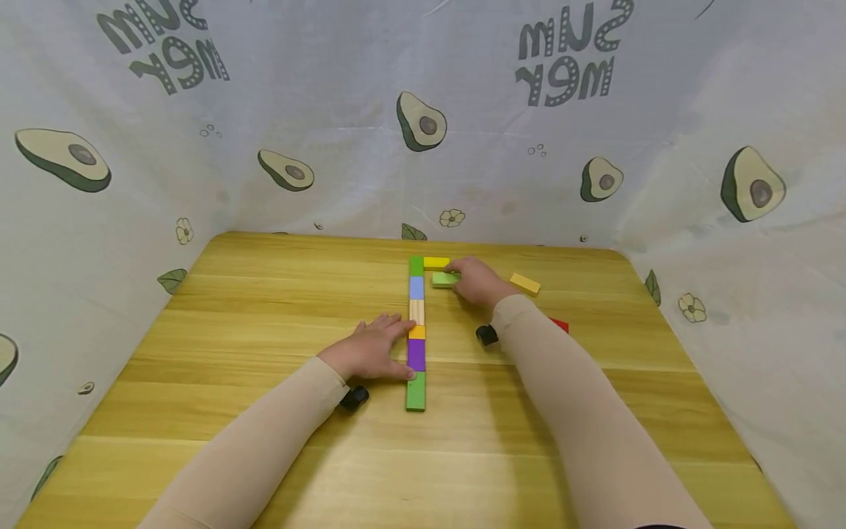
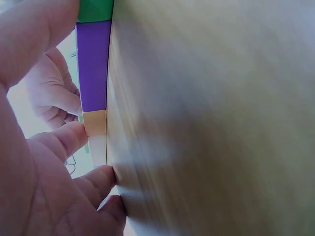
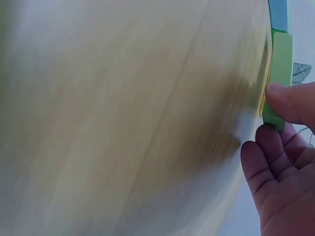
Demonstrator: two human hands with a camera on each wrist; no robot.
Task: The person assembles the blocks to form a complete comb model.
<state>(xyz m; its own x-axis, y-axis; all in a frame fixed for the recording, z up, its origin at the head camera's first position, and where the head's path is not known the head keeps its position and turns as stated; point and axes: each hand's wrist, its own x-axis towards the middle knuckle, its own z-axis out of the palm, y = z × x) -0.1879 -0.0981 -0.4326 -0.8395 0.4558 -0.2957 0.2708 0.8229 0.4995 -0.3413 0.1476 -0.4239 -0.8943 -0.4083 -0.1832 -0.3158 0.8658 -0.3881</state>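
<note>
A straight row of wooden blocks runs away from me: a green block, a purple block, an orange block, pale wood, a blue block and another green block. At the far end a yellow block extends rightward. My left hand lies along the row's left side, thumb and forefinger spread, fingertips touching the blocks. My right hand pinches a light green block between thumb and fingers, just nearer than the yellow block, whose right end is hidden.
A loose yellow-orange block lies to the right of my right hand. Partly behind my right forearm is a red block. The wooden table meets a printed cloth at the back and sides.
</note>
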